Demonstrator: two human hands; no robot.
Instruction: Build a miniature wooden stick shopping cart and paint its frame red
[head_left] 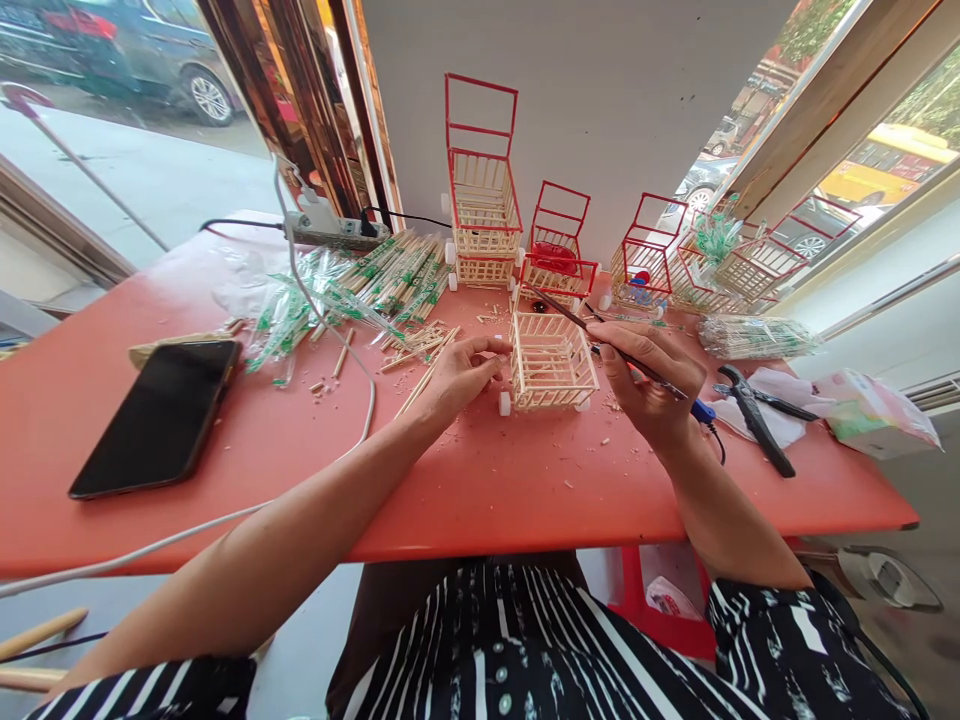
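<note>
Striped sleeves fill the near edge of my view, and both forearms reach out over the red counter (487,490). My left hand (459,378) rests on the counter just left of a small unpainted stick cart (551,362), fingers curled, with the fingertips touching the cart's left wall. My right hand (651,385) is closed around a thin dark brush (600,340), which slants up and left across the cart's far right corner; its tip ends just beyond the cart, near the painted carts. The stick cart stands upright on small white wheels in the middle of the counter, between my two hands.

Far behind it, against the white wall, stand finished carts with red frames: a tall one (482,200), a lower one (559,250) holding something red, and another (645,255) further right. Wrapped chopsticks (390,275) lie in a heap to the far left of the cart, with loose sticks and wood scraps scattered near them. A black phone (157,415) lies face up on the left of the counter, well apart from my hands. A white cable (330,330) runs from a power strip (330,228) across the counter towards me. On the right lie black pliers (757,415) on a white cloth, beside a tissue pack (870,410).
</note>
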